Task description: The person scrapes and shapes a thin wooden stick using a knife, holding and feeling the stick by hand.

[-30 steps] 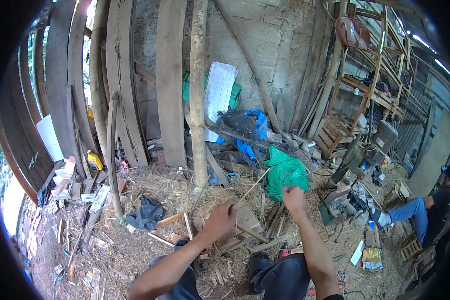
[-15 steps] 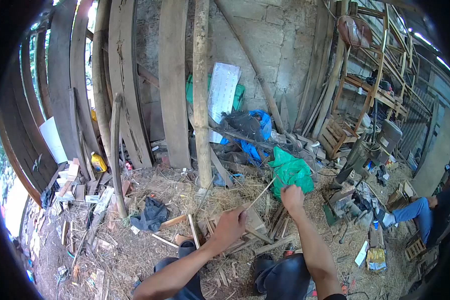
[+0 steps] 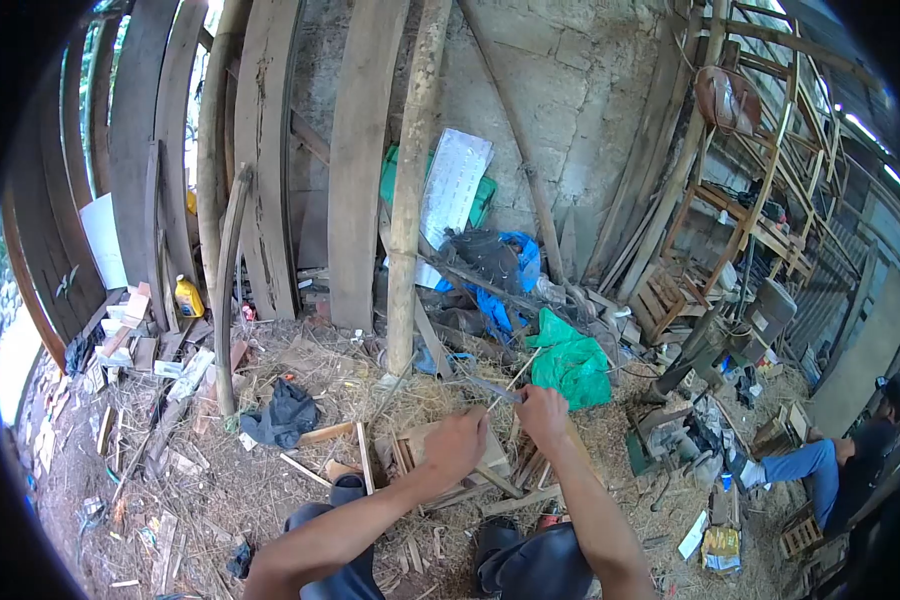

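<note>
1. The left hand (image 3: 457,443) is curled closed around a thin, pale wooden stick (image 3: 527,365).
2. The right hand (image 3: 543,415) grips a thin, flat grey blade (image 3: 492,388).
3. The stick points up toward a crumpled green plastic bag (image 3: 573,372).

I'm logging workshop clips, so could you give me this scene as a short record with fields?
left hand: closed on thin pale stick
right hand: closed on narrow grey strip, perhaps a blade
beyond hands: crumpled green plastic sheet
left side, on ground: yellow plastic bottle, crumpled dark cloth
far right: seated person in blue trousers
</note>
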The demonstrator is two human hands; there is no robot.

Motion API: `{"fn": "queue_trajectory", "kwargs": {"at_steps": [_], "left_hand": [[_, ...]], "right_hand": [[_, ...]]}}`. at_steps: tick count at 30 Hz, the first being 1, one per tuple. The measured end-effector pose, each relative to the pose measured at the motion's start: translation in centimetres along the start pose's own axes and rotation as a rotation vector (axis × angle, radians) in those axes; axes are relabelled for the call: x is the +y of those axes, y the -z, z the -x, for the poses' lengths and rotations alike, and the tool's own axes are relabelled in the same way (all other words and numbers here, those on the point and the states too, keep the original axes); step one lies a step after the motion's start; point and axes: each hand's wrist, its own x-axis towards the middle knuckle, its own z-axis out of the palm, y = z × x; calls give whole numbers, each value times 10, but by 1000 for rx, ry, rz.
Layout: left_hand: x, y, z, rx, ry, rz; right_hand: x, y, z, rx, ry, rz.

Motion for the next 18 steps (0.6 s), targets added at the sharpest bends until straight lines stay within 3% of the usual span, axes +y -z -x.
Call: {"fn": "queue_trajectory", "kwargs": {"at_steps": [4, 8, 13, 18], "left_hand": [[5, 7, 9, -122, -6, 21], [-14, -1, 13, -191, -2, -24], [-23, -1, 8, -214, 63, -10], [-32, 7, 3, -174, 77, 36]], "right_hand": [[50, -9, -6, -67, -240, 178], [60, -21, 2, -78, -210, 230], [18, -15, 9, -241, -101, 72], [-44, -15, 35, -204, 291, 140]]}}
